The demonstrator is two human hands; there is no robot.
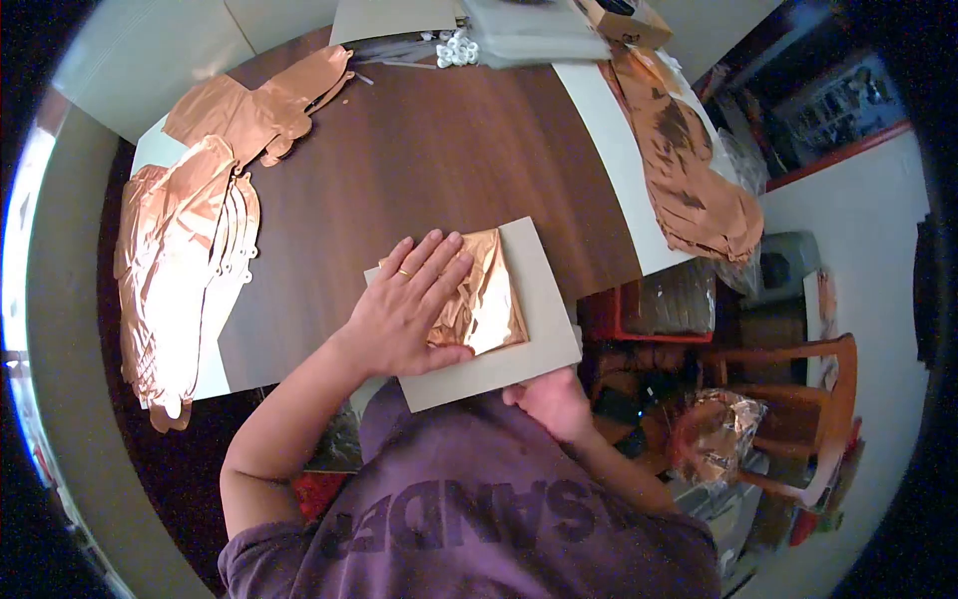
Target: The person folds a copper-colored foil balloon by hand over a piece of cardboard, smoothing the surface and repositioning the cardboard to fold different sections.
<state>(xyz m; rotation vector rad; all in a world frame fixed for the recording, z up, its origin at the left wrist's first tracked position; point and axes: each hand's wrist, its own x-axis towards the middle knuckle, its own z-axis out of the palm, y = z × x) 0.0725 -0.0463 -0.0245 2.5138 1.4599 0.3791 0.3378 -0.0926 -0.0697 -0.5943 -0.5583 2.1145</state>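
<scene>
Head camera looks down on a folded, shiny copper-coloured foil piece (482,292) that lies on a grey rectangular cardboard sheet (544,299), and the sheet sits at the near edge of the dark brown wooden tabletop (439,150). The left hand (411,307) is flat on the foil, palm down, fingers (439,262) stretched and spread, not gripping anything, only pressing. The forearm comes in from the lower left. To press well, I think the palm should keep even weight so the slippery foil stays folded and does not slide off the card. The right hand (554,399) holds the near edge of the cardboard from below; its fingers are hidden, so their closing I cannot tell. Piles of copper foil shapes (185,260) lie at the left.
</scene>
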